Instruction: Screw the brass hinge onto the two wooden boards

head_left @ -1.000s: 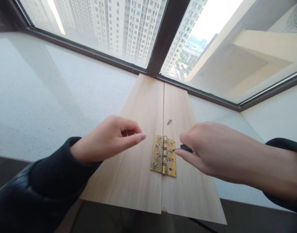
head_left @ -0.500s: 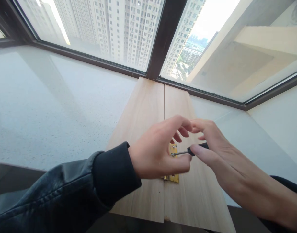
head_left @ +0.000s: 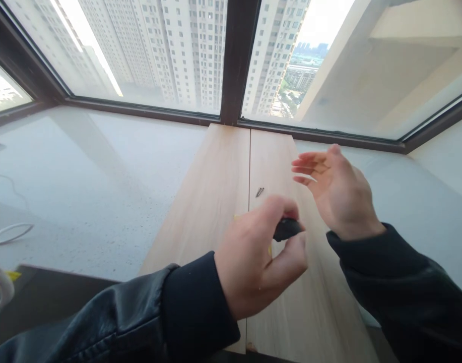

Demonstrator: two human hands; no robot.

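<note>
Screwdriver: only its black handle shows, pinched between the thumb and curled fingers of the left hand, above the seam where two pale wooden boards lie side by side on the speckled tabletop. The shaft is hidden behind the hand. Right hand: raised just beyond and to the right of the left one, palm turned inward, fingers spread and holding nothing. A loose screw lies on the right board, near the seam. A sliver of yellow hinge shows at the left hand's edge.
</note>
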